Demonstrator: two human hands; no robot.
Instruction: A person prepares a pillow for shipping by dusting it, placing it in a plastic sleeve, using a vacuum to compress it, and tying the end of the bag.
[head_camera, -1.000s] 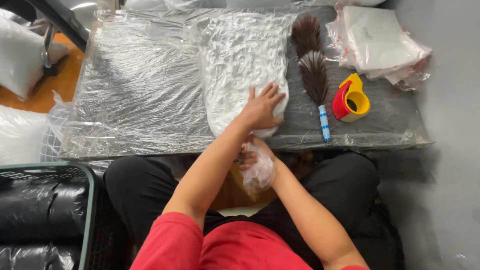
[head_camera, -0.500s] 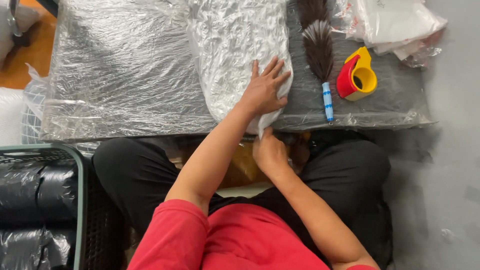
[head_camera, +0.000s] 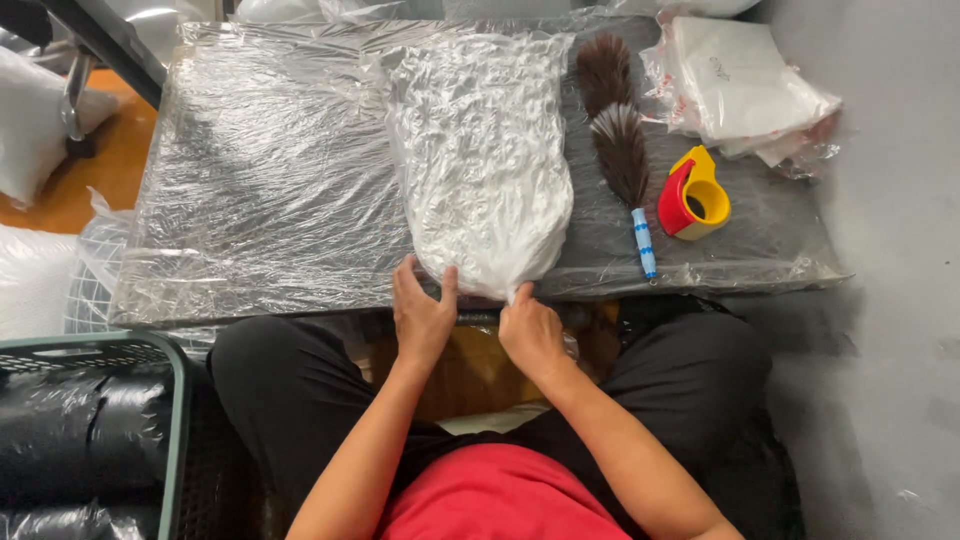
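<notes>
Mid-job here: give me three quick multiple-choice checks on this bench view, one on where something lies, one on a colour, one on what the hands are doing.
1. Where does the feather duster lie?
A. Right of the white plastic-wrapped bundle
B. In the green crate
C. On the floor

2. What colours is the tape dispenser?
A. Blue and white
B. Red and yellow
C. All black

3. What are the left hand and right hand doing?
A. Both hold the duster
B. One lifts the dispenser
C. Both are at the bundle's near end

Key: 1 A, the duster sits between bundle and dispenser. 2 B, red body, yellow frame. 3 C, fingers of both meet the wrap at the table edge.
</notes>
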